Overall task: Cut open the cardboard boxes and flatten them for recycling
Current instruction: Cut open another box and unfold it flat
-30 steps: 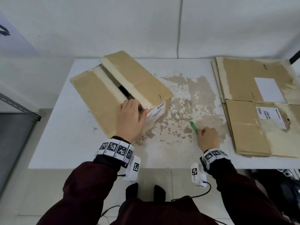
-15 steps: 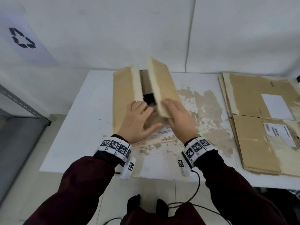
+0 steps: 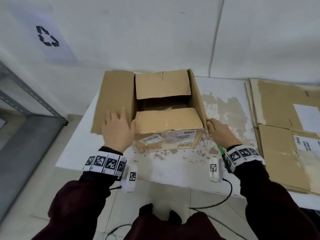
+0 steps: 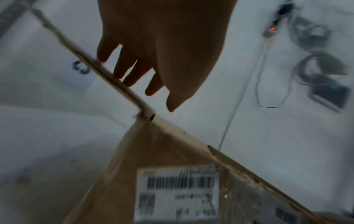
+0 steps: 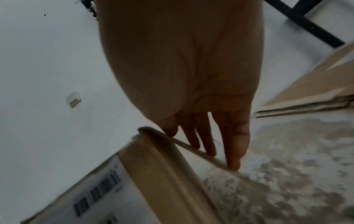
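Note:
A brown cardboard box (image 3: pixel 166 135) with shipping labels stands on the white table (image 3: pixel 72 153). Its two long top flaps are spread apart. The left flap (image 3: pixel 116 94) lies outward, and my left hand (image 3: pixel 117 127) presses on it with flat, straight fingers (image 4: pixel 132 72). The right flap (image 3: pixel 196 99) stands tilted up, and my right hand (image 3: pixel 218 129) touches its near corner with straight fingers (image 5: pixel 208 136) along its outer side. Two short inner flaps (image 3: pixel 162 85) still cover part of the opening. A green cutter (image 3: pixel 221 150) peeks out beside my right wrist.
A stack of flattened cardboard (image 3: pixel 280 135) lies at the table's right end. A grey metal shelf (image 3: pixel 26 101) stands to the left. The wall behind carries a recycling sign (image 3: pixel 47 36) and a cable (image 3: pixel 214 40). The tabletop is worn brown to the right of the box.
My right hand left the green cutter on the table and came to the box. Both hands then pulled the long flaps apart, the left one outward, the right one upright.

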